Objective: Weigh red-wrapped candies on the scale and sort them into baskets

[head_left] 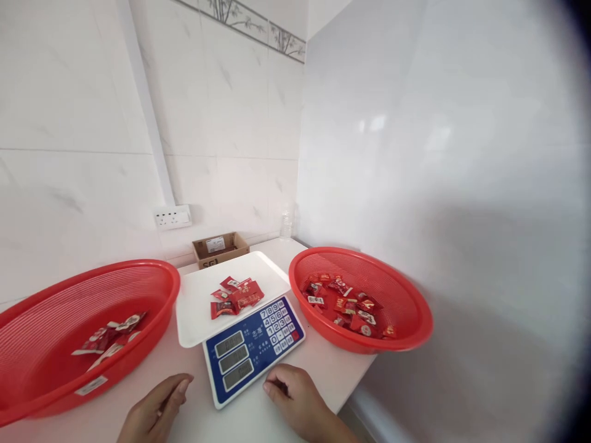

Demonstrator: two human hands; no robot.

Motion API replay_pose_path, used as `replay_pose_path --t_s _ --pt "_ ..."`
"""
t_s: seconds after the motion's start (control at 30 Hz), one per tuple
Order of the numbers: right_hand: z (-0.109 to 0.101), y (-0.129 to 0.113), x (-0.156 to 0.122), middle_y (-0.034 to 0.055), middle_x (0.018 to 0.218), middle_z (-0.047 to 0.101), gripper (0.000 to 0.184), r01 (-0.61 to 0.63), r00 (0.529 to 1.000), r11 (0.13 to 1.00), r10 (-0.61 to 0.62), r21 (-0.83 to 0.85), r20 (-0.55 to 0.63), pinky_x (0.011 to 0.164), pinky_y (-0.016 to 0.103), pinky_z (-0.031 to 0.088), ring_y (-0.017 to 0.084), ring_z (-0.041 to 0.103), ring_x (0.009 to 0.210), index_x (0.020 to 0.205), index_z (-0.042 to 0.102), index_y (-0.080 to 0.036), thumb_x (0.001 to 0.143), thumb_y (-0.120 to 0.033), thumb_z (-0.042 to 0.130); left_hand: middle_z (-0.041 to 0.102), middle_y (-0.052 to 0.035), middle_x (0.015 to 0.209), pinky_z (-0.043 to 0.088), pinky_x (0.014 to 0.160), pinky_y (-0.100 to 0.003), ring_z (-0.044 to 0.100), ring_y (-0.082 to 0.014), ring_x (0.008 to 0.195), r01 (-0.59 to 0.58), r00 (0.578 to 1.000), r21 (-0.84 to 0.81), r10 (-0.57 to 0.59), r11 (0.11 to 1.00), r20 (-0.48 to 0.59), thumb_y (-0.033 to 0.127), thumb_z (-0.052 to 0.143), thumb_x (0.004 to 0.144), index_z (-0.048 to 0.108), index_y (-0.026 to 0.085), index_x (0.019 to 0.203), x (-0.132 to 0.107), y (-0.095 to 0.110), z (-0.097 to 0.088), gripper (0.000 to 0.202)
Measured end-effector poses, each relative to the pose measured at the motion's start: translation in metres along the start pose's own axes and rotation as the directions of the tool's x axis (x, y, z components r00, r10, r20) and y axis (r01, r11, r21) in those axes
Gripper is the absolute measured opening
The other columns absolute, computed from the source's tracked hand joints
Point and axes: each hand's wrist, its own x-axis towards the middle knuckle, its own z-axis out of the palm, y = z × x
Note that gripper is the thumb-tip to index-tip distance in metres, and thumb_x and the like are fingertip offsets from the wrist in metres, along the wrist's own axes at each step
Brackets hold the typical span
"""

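A digital scale [253, 352] with a blue keypad panel stands on a white counter, and its white weighing pan [198, 301] carries several red candy packets [236, 296]. My left hand [156, 411] rests on the counter left of the scale's front edge, fingers loosely together, holding nothing. My right hand [300, 403] lies to the right of that edge, fingers curled, empty. A red mesh basket [28, 320] on the left holds a few red and white packets [108, 339]. Another red basket [406, 301] on the right holds several red packets [348, 304].
An open cardboard box [220, 248] sits against the tiled back wall, under a white power socket [173, 216]. A clear plastic bottle [287, 223] stands in the corner. A white wall runs close along the right, and the counter's edge falls off past the right basket.
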Motion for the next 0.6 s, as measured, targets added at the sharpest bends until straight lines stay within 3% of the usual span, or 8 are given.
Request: replay_pose_path --t_s 0.2,0.47,0.6 --pt "-0.002 -0.001 0.001 -0.0022 0.062 0.055 0.020 -0.001 1.000 1.000 0.002 -0.020 0.023 0.057 0.022 0.036 0.013 0.049 0.060 0.066 0.058 -0.019 0.081 -0.027 0.046 0.064 -0.0008 0.072 0.050 0.061 -0.020 0.061 -0.0151 0.067 -0.091 0.996 0.024 0.091 0.996 0.002 0.053 0.043 0.080 0.065 0.021 0.088 -0.009 0.026 -0.001 0.040" --pt "-0.004 -0.006 -0.003 -0.0009 0.066 0.058 0.020 0.048 0.996 0.998 -0.045 -0.031 0.074 0.057 0.023 0.040 0.013 0.053 0.062 0.071 0.059 -0.020 0.083 -0.029 0.045 0.062 -0.0010 0.073 0.049 0.062 -0.022 0.059 -0.0151 0.068 -0.105 0.994 0.033 0.104 0.994 0.029 0.051 0.038 0.084 0.062 0.022 0.088 -0.013 0.028 -0.003 0.038" --pt "-0.023 -0.027 0.012 0.0019 0.075 0.063 0.022 0.159 0.987 0.987 -0.159 -0.037 0.002 0.060 0.024 0.044 0.015 0.056 0.069 0.079 0.060 -0.021 0.087 -0.033 0.043 0.060 -0.0004 0.070 0.047 0.060 -0.021 0.057 -0.0143 0.065 -0.123 0.992 0.052 0.122 0.991 0.021 0.048 0.038 0.084 0.063 0.021 0.087 -0.013 0.031 -0.003 0.037"
